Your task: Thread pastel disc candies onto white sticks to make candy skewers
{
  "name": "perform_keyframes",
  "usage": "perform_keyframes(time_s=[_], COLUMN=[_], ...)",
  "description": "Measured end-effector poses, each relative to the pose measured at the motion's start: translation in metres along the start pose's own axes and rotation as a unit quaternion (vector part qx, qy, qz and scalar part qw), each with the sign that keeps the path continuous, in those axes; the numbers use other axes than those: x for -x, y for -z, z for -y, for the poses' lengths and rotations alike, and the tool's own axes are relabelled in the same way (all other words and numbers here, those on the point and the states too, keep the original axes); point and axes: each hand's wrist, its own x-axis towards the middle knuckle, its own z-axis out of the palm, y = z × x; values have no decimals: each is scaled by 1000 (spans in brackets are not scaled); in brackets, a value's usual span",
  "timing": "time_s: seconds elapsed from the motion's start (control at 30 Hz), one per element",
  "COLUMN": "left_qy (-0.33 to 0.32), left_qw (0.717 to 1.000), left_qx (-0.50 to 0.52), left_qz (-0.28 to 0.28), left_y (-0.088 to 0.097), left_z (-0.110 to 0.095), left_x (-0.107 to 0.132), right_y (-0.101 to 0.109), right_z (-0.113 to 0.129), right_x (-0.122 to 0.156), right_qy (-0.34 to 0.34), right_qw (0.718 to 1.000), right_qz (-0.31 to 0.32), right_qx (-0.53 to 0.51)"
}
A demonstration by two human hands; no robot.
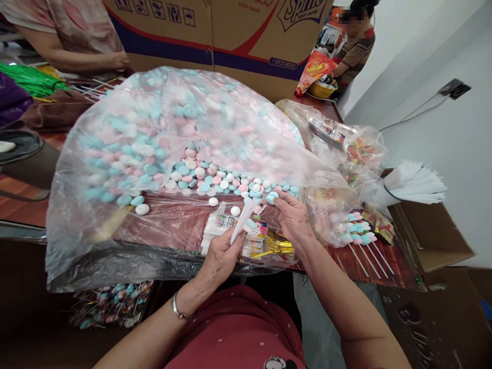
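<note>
From my seat I see: big printed cardboard box [230, 36] at back of worktop [23, 205]; green strip bundle [31, 79] far left, co-worker's forearm [73, 59] just behind it; second person [353, 48] at far corner with orange packet [315, 69] over yellow bowl [321, 90]; smaller clear bag [346, 143] of packets on right; finished pastel sticks [357, 233] lying near right edge; white paper bundle [415, 184] above open brown carton [430, 236]; wall socket [455, 88]
</note>
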Motion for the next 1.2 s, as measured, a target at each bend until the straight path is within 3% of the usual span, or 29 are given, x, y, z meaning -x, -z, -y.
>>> perform_keyframes(time_s=[0.13, 0.5, 0.7, 0.93, 1.03, 1.2], left_qy=[-2, 8, 2, 8, 12, -2], left_qw=[1000, 1000, 1000, 999, 999, 1000], left_qx=[-1, -2, -8, 11, 11, 3], left_qz=[-5, 1, 14, 33, 27, 17], left_y=[-1, 1, 3, 5, 5, 4], left_z=[-2, -5, -13, -15, -14, -8], left_x=[0, 1, 0, 0, 0, 0], right_y=[0, 4, 16, 26, 28, 24], right_z=[-3, -11, -14, -10, -12, -19], right_x=[5, 17, 14, 8, 11, 21], right_qy=[-18, 12, 73, 46, 128, 303], right_qw=[999, 995, 975, 960, 932, 837], right_qz=[34, 34, 79, 161, 153, 139], right_qx=[9, 98, 196, 223, 302, 433])
